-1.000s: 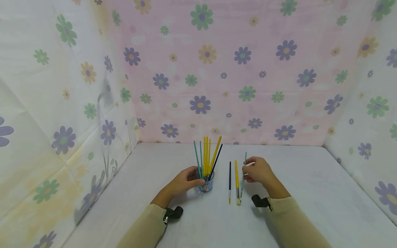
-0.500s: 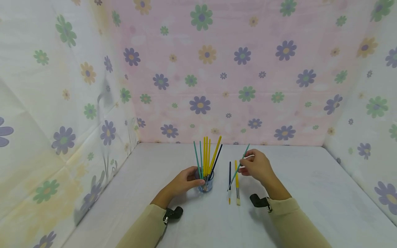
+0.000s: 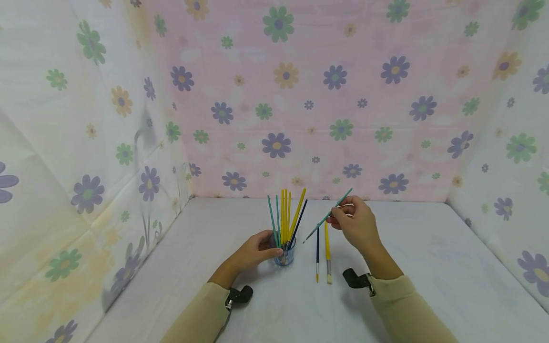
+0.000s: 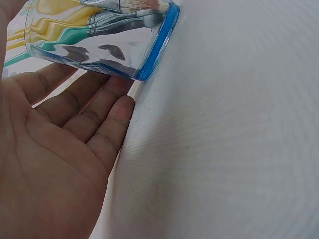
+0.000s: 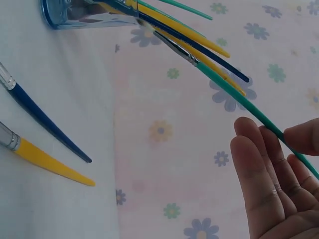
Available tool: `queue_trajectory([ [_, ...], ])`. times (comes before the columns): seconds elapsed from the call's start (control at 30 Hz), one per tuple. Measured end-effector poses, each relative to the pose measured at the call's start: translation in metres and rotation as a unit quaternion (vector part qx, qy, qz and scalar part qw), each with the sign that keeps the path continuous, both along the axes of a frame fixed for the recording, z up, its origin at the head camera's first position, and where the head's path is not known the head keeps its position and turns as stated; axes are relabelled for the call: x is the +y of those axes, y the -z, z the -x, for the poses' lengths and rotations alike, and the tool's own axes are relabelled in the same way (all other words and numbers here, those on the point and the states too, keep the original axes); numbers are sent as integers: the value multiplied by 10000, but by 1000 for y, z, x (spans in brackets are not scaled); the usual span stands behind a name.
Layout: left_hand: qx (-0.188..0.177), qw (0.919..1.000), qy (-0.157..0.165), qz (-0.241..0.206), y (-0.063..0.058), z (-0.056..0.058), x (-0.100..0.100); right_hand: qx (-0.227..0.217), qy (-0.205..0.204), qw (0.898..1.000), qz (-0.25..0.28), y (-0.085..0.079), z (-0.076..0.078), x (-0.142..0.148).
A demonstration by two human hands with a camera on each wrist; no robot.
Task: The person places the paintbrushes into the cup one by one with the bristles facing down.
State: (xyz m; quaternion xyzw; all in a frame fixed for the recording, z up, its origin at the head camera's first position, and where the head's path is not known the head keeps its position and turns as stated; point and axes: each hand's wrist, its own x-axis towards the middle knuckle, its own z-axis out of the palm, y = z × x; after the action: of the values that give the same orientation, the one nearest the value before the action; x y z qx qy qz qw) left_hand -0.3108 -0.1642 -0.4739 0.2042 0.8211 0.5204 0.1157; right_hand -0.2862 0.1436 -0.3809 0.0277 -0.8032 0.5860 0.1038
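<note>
My left hand (image 3: 250, 253) holds a clear glass (image 4: 142, 47) with a blue base, its thumb across the front and its fingers at the far side. Several yellow, green and dark blue paintbrushes (image 3: 286, 216) stand in the glass with bristles down. To the right of the glass, my right hand (image 3: 357, 225) pinches a thin green paintbrush (image 5: 229, 89) by its handle between thumb and fingers. That brush is tilted, its bristle end down to the left and, in the right wrist view, overlapping the glass's rim.
On the white table (image 3: 266, 309) a dark blue paintbrush (image 3: 318, 252) and a yellow paintbrush (image 3: 328, 247) lie side by side, bristles toward me. Flowered cloth (image 3: 309, 95) walls off the back and both sides.
The right hand has lifted the green paintbrush off the table beside the yellow one and swung its bristle end up and left toward the glass. The left hand and glass have stayed still.
</note>
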Motion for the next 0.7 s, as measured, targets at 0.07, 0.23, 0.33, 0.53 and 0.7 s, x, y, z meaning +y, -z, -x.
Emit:
queue_trajectory([
  [0.07,-4,10000,4,2,-1,0,0,203,-23,9998,-3,-1,-2,-2],
  [0.23,-17,10000,-1,21,-2,-1,0,701,-52,9974,-175,-3,-7,-7],
  [0.33,-15,10000,7,31,-1,0,0,930,-97,9954,-204,-5,-11,-9],
  [0.53,21,10000,21,38,-3,-1,0,1046,-234,9939,-270,-5,-15,-14],
  [0.7,18,10000,8,63,-4,-3,0,1059,-320,9928,-453,1,-14,-19],
])
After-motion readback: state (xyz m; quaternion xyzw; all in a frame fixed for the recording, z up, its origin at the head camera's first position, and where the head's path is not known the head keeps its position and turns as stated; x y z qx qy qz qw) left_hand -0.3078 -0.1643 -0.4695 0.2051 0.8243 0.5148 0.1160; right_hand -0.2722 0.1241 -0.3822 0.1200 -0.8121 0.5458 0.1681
